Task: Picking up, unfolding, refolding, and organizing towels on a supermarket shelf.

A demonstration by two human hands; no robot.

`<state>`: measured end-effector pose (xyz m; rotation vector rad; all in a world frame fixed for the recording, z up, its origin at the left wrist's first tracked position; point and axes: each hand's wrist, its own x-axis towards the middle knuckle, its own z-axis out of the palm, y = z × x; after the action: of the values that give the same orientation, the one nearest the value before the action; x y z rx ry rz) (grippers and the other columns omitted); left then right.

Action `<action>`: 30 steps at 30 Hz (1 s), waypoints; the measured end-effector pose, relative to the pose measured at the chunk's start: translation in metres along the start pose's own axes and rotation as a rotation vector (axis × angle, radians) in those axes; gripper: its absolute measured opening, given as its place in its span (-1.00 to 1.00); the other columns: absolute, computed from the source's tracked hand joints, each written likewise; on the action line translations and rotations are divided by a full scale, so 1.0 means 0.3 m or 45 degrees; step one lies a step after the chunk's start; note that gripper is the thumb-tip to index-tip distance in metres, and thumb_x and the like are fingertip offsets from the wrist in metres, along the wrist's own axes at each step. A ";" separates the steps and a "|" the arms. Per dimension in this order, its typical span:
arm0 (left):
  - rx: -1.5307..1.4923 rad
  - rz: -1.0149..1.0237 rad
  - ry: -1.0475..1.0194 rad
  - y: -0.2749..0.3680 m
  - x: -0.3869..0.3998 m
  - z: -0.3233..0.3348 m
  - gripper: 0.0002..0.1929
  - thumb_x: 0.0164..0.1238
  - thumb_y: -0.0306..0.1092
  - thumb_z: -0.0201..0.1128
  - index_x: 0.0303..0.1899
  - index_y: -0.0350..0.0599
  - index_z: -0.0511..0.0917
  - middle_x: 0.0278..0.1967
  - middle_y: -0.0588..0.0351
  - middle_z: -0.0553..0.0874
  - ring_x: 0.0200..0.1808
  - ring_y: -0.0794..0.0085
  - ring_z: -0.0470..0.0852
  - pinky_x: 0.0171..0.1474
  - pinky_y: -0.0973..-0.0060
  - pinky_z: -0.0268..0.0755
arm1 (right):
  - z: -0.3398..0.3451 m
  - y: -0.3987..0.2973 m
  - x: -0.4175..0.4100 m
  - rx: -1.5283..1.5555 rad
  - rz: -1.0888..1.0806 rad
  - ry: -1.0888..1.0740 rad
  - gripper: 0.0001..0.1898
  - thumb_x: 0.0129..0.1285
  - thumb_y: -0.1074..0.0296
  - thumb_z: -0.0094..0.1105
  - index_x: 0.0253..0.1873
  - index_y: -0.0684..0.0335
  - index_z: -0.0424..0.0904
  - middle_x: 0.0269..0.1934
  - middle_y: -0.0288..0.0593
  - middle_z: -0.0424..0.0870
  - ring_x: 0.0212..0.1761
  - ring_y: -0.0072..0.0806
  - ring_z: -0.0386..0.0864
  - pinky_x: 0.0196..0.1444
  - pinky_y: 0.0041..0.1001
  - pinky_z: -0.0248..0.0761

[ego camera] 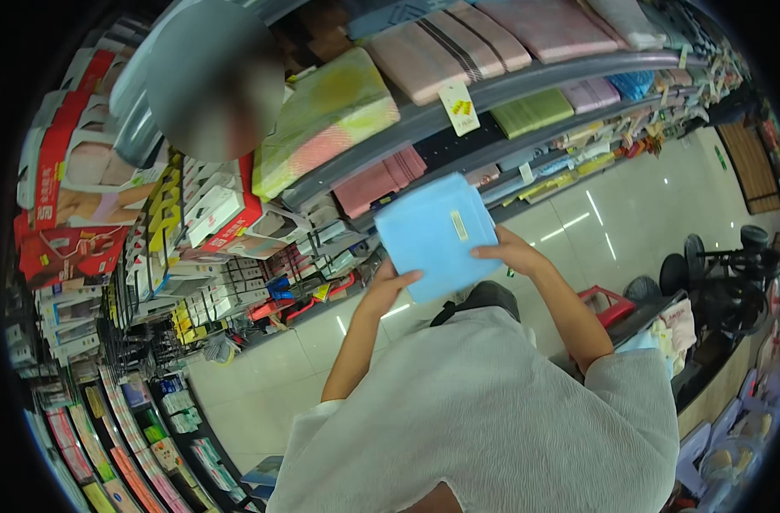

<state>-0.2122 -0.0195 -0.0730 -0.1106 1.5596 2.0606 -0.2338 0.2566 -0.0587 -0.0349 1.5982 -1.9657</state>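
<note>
Both hands hold a folded light blue cloth [432, 237], likely a towel, out in front of the store shelves. My left hand [393, 282] grips its lower left corner, thumb on top and fingers hidden beneath. At the right edge, my right hand [508, 251] pinches it the same way. A small pale label with writing [459, 226] lies on its upper face. Just behind the cloth, a folded pink towel [390, 179] rests on a lower shelf. Above it lie a yellow-green folded towel [332, 115] and a striped pink one [448, 48].
A grey shelf edge [518, 86] with a hanging price tag [459, 108] runs across the top. Boxed goods [229, 218] hang on racks at the left. At right stand a red plastic item [605, 306], draped cloths [675, 327] and black fans [730, 276].
</note>
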 end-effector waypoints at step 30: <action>0.218 0.272 0.926 -0.237 0.484 -0.293 -0.60 0.31 -0.32 0.12 0.13 -0.25 0.34 0.07 0.09 0.49 0.06 0.39 0.45 0.20 0.47 0.20 | -0.093 0.365 0.706 -0.275 -0.331 0.747 -0.69 0.09 0.40 0.04 -0.04 0.33 0.53 -0.10 0.09 0.59 -0.05 -0.14 0.54 0.02 -0.39 0.35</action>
<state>-0.3243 -0.0329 -0.2184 -0.7245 2.2458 2.1590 -0.3714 0.1733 -0.2371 0.2876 2.2757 -2.1071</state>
